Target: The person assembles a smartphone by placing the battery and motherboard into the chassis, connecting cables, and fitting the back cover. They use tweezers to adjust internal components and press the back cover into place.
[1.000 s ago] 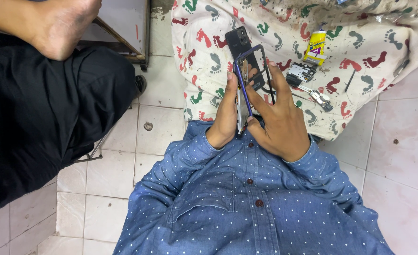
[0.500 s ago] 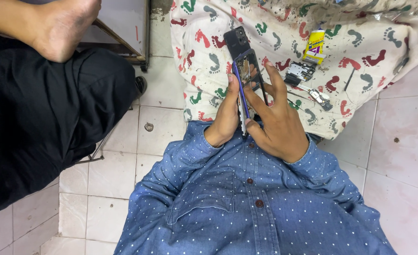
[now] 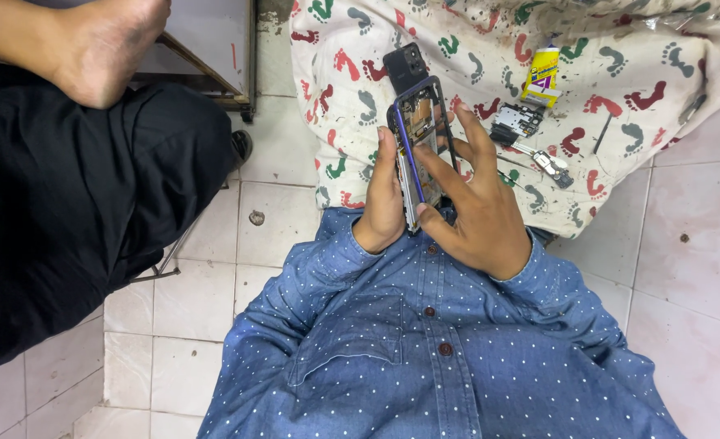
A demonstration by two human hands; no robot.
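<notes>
- Your left hand (image 3: pixel 383 199) grips the phone frame (image 3: pixel 419 146) along its left edge, fingers clamped on it, thumb up the side rail.
- Your right hand (image 3: pixel 478 207) lies over the frame's lower right side; its fingers (image 3: pixel 475 134) are spread along the right rail and across the open back, pressed on the frame rather than curled shut.
- Change over the last second: the frame has rolled. A second ago its open face was turned wide toward the camera; half a second ago it was nearly edge-on; now it shows its purple side rail with the inner cavity partly visible. Your hands kept their grip throughout.
- Reading, as a judgement: you are turning the frame to inspect or reach one side of it; no part has been added or taken out between these pictures.
- Position: the frame is held in the air above the footprint-patterned cloth (image 3: pixel 636 65), just over your shirt front, upper end pointing away from you.
- On the cloth, unmoved: a dark camera-end panel (image 3: pixel 403 59) just beyond the frame's top, a small circuit board (image 3: pixel 516 122), a yellow glue tube (image 3: pixel 543 77), a metal bracket piece (image 3: pixel 551 165).
- A second person's bare foot (image 3: pixel 104 49) and black trouser leg (image 3: pixel 67 211) sit at the left, well apart from your hands.
</notes>
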